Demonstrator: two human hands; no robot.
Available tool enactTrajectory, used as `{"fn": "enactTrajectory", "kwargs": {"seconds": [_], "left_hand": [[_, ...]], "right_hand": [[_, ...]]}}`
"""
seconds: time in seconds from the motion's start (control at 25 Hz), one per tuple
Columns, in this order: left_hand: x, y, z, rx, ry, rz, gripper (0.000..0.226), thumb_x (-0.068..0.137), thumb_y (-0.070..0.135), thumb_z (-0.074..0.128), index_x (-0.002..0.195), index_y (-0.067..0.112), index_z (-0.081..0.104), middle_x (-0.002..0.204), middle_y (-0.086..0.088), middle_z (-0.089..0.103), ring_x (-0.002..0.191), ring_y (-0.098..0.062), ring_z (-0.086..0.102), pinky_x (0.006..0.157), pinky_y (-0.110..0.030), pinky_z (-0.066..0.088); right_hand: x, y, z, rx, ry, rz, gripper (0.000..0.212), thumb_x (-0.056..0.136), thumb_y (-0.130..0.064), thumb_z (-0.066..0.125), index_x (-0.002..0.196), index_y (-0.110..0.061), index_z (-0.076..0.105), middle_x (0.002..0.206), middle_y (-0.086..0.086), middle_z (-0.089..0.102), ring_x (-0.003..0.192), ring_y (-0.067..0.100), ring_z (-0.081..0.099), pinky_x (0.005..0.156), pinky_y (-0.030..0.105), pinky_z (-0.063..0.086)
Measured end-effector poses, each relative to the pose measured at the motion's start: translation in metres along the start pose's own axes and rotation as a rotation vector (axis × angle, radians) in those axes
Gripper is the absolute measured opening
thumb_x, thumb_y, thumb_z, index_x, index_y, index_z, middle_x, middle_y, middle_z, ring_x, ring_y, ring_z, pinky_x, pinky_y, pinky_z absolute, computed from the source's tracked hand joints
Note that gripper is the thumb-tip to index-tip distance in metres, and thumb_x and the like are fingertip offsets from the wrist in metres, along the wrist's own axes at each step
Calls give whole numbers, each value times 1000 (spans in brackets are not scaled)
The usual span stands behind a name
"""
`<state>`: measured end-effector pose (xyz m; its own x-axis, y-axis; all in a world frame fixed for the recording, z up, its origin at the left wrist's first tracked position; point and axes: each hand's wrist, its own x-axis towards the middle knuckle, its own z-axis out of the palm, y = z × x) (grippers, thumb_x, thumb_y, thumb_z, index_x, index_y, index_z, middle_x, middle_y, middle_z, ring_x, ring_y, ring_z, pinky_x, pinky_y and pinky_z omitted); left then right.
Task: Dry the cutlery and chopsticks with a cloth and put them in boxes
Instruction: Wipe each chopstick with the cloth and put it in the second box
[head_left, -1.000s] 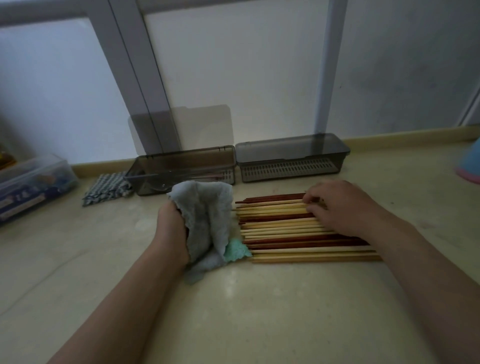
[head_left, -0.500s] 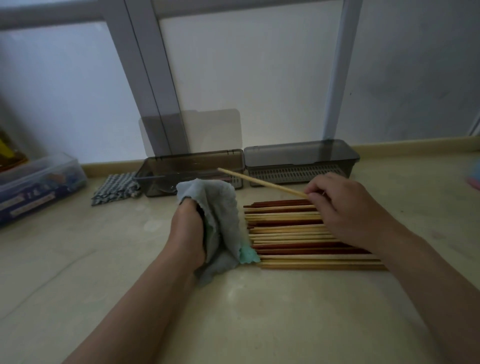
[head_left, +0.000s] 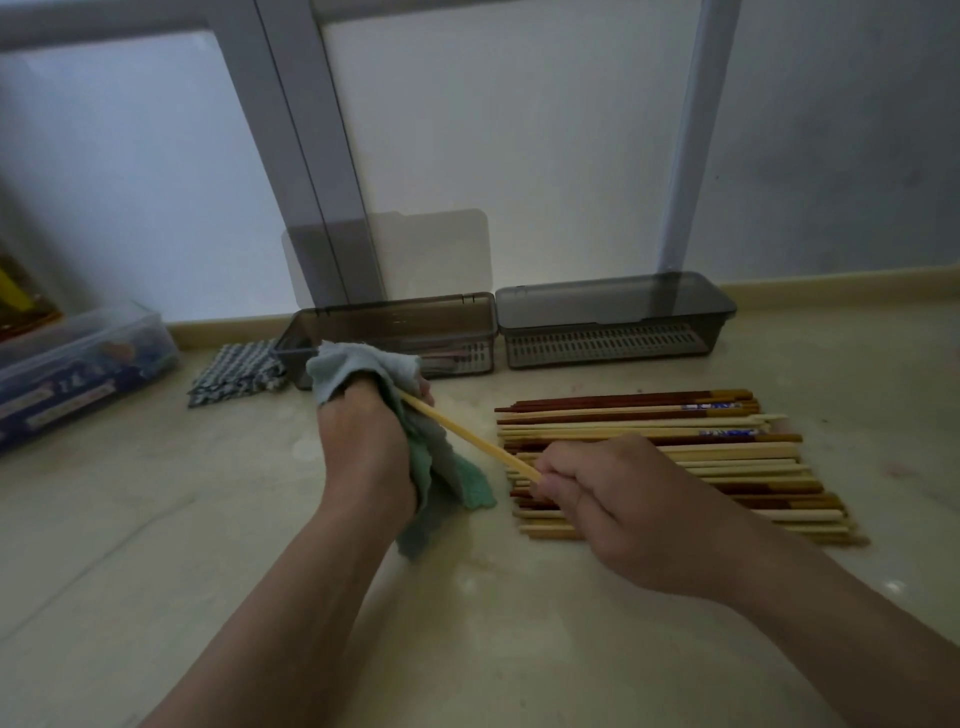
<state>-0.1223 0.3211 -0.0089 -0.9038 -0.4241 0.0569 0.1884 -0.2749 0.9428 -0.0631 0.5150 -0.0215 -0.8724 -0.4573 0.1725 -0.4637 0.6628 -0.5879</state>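
On the counter (head_left: 493, 649), nearest and over the pile's left end, the right hand (head_left: 618, 501) pinches 1 pale chopstick (head_left: 467, 437) by its near end, its grip narrow between thumb and fingertips. The stick slants up and left from the pile into the cloth (head_left: 358, 364). The left hand (head_left: 363, 452), just left of the pile, has its grip closed on the cloth, which is wrapped round the stick's far end.

The stick looks light, stiff and thin, probably slick if wet. I would hold it at 1 end, as here, and let the soft cloth squeeze round the shaft.

The pile (head_left: 727, 467) lies flat, pale and dark-red sticks side by side. Beyond its left end stands the open box (head_left: 395, 327), and straight behind it the shut box (head_left: 613, 312). A checked rag (head_left: 234, 371) lies further left of the pile.
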Motion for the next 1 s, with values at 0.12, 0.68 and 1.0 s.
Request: {"fn": "enactTrajectory", "kwargs": {"seconds": [0.12,0.68,1.0], "left_hand": [[-25,-11,7,202,-204,119,40,102,32,32,81,9,57,59,-4,58,50,-17,54,47,-27,48],[-50,4,1,612,-1184,77,39,100,7,30,73,1,57,65,11,61,58,2,55,59,-10,44],[-45,0,-3,666,-1284,-2,37,101,29,37,75,12,57,68,-2,59,61,-19,56,54,-30,48]], "right_hand": [[1,-3,16,115,66,-14,22,104,-23,46,88,-22,62,67,-9,56,61,9,55,54,22,43],[7,-5,-7,712,387,159,20,93,-28,59,94,-16,75,54,-12,55,49,3,49,43,15,37],[11,28,-44,992,838,371,22,102,-19,54,89,-7,68,59,0,51,54,12,46,39,24,34]]}}
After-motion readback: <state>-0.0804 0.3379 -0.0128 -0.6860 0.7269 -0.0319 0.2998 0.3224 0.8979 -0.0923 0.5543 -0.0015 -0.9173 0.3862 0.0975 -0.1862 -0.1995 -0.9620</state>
